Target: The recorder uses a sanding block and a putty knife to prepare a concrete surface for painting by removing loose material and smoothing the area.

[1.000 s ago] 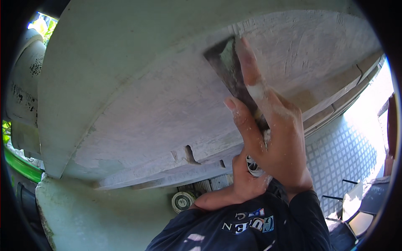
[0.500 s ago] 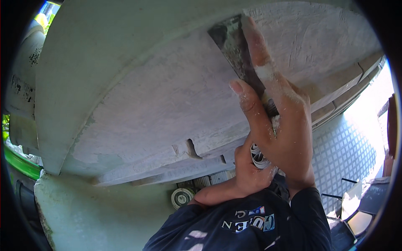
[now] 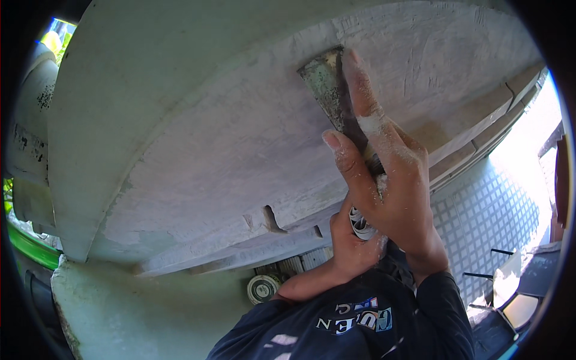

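My right hand [image 3: 399,171] is closed round a scraper [image 3: 330,90] with a wide, worn metal blade. The index finger lies along the blade and the thumb presses on its near side. White dust coats the fingers. The blade's edge is against the pale, rough plastered wall [image 3: 240,144]. Below it, my left hand [image 3: 354,252] is closed round a rolled-up whitish sheet [image 3: 361,225] with dark layers, close under my right palm. How far the roll reaches inside the fist is hidden.
A slot [image 3: 274,220] is cut through the plastered surface near a ledge. A smooth greenish curved band [image 3: 120,120] borders the plaster at left. Behind me are a round-lidded tub [image 3: 263,290], a chair [image 3: 519,311] and a tiled floor [image 3: 468,228].
The scraper and both my hands have moved down and slightly left in the picture, away from the band's edge. The blade has tilted and catches more light. Both grips are unchanged.
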`<action>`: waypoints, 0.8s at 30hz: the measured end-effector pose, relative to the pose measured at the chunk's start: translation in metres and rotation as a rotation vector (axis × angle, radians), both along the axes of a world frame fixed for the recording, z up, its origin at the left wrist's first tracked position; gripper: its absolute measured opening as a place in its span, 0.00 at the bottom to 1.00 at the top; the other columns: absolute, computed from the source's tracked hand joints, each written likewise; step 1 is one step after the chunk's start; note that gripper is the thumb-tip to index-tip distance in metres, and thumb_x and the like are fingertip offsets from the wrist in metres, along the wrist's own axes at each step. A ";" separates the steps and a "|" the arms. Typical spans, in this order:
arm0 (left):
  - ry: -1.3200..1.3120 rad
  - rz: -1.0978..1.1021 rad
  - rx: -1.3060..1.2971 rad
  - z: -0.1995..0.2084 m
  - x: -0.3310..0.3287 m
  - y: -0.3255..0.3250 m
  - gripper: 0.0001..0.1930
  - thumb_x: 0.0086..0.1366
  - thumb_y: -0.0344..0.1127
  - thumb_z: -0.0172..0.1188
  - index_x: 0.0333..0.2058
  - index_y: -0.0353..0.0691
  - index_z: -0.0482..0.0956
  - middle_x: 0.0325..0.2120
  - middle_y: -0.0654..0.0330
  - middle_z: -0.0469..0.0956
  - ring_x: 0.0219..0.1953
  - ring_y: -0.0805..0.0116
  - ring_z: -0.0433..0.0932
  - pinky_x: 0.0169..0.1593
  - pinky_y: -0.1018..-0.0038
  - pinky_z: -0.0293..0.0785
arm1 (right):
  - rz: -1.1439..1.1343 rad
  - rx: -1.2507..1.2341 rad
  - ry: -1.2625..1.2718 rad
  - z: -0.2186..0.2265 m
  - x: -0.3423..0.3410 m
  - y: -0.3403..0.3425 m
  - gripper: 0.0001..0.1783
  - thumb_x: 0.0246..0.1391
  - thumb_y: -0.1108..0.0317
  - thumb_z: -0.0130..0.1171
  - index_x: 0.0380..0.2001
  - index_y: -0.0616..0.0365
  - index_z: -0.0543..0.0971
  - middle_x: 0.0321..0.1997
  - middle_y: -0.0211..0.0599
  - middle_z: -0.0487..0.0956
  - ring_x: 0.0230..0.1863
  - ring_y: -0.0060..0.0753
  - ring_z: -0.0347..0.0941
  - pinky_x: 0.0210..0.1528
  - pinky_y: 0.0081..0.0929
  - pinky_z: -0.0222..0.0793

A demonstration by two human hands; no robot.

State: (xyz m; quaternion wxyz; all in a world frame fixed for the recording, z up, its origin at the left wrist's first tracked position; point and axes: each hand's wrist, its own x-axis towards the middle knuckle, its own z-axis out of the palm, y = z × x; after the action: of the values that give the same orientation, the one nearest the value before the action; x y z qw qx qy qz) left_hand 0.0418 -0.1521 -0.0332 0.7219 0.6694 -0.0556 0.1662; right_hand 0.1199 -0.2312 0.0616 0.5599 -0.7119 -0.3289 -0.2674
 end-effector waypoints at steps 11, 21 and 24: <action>-0.187 0.028 0.247 0.012 -0.001 0.001 0.27 0.57 0.28 0.67 0.55 0.29 0.71 0.39 0.51 0.83 0.45 0.70 0.80 0.49 0.72 0.74 | -0.039 -0.012 0.038 0.016 -0.007 -0.005 0.34 0.60 0.75 0.59 0.69 0.63 0.63 0.71 0.52 0.65 0.67 0.53 0.67 0.64 0.43 0.69; -0.180 -0.033 0.150 0.000 0.007 0.002 0.27 0.57 0.29 0.67 0.55 0.29 0.71 0.36 0.53 0.83 0.41 0.72 0.80 0.46 0.73 0.75 | 0.013 -0.001 0.023 0.006 -0.002 -0.005 0.36 0.60 0.74 0.60 0.70 0.62 0.62 0.71 0.53 0.66 0.66 0.52 0.69 0.65 0.43 0.68; -0.161 -0.009 0.160 -0.001 0.009 0.003 0.27 0.58 0.29 0.67 0.55 0.30 0.71 0.39 0.54 0.82 0.42 0.72 0.79 0.47 0.74 0.74 | 0.014 0.002 -0.004 0.003 0.002 -0.004 0.36 0.60 0.74 0.60 0.70 0.63 0.61 0.70 0.53 0.66 0.65 0.51 0.71 0.64 0.41 0.69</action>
State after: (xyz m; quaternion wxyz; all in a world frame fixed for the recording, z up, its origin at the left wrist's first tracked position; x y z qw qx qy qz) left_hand 0.0505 -0.1490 -0.0344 0.6602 0.7090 -0.1298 0.2113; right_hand 0.1216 -0.2351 0.0643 0.5619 -0.7084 -0.3349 -0.2652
